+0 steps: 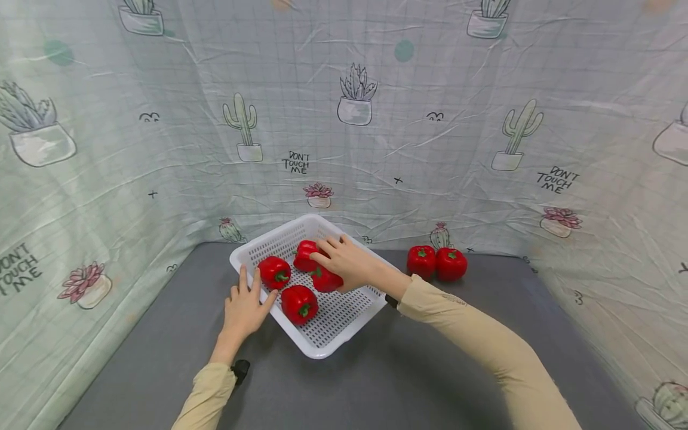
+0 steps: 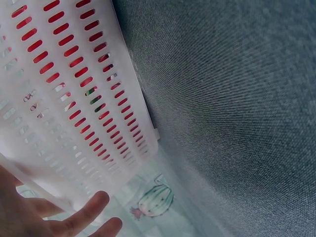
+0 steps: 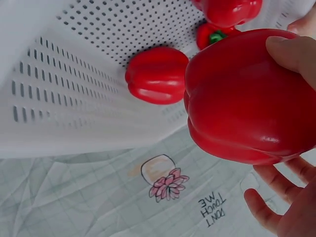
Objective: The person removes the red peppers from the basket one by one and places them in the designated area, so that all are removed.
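My right hand (image 1: 350,263) grips a red bell pepper (image 1: 325,280) inside the white perforated basket (image 1: 344,339). In the right wrist view that bell pepper (image 3: 252,98) fills the space between thumb and fingers, and appears raised above the basket floor. Three more red bell peppers lie in the basket: one at the back (image 1: 305,255), one on the left (image 1: 275,272) and one nearer the front (image 1: 299,304). My left hand (image 1: 244,307) rests at the basket's left rim with fingers spread and fairly straight. Its fingers (image 2: 89,212) show beside the basket wall in the left wrist view.
Two red bell peppers (image 1: 436,263) stand side by side on the grey table (image 1: 344,394), right of the basket near the back. A cactus-printed curtain (image 1: 344,155) hangs behind the table and along both sides.
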`<state>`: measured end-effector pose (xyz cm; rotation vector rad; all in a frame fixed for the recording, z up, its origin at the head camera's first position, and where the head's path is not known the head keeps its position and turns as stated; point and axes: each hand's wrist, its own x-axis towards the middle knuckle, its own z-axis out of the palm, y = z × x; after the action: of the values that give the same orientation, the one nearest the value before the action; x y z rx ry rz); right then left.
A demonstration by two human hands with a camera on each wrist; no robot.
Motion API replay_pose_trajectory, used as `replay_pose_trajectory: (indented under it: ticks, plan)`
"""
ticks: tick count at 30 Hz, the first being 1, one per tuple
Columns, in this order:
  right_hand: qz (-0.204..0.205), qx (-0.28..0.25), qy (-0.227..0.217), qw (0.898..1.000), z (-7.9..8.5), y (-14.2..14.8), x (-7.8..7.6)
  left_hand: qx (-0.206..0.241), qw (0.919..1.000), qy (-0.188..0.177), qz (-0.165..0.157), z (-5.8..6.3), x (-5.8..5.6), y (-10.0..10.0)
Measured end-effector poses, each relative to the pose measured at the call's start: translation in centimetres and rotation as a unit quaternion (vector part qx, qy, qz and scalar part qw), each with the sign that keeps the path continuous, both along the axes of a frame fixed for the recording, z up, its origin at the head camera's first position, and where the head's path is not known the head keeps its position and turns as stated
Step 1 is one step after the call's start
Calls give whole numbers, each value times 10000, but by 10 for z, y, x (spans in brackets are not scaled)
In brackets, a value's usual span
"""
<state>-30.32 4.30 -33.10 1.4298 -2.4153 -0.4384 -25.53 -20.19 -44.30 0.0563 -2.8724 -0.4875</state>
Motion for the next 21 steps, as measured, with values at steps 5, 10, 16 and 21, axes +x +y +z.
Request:
replay_pose_trajectory:
  ticks: [5,10,16,21]
  plan:
    - [15,-185,-225,9996,-3,15,7,2,10000,6,3,-1,0,-1]
    - [54,-315,-256,9992,-6,30,12,16,9999,126,12,-1,1,-1]
    - [134,-621,-333,9974,-9,44,17,6,9998,191,-19,-2,0,-2]
    - [60,-937,-443,9946,-16,56,23,23,9999,103,-54,-2,-1,-2]
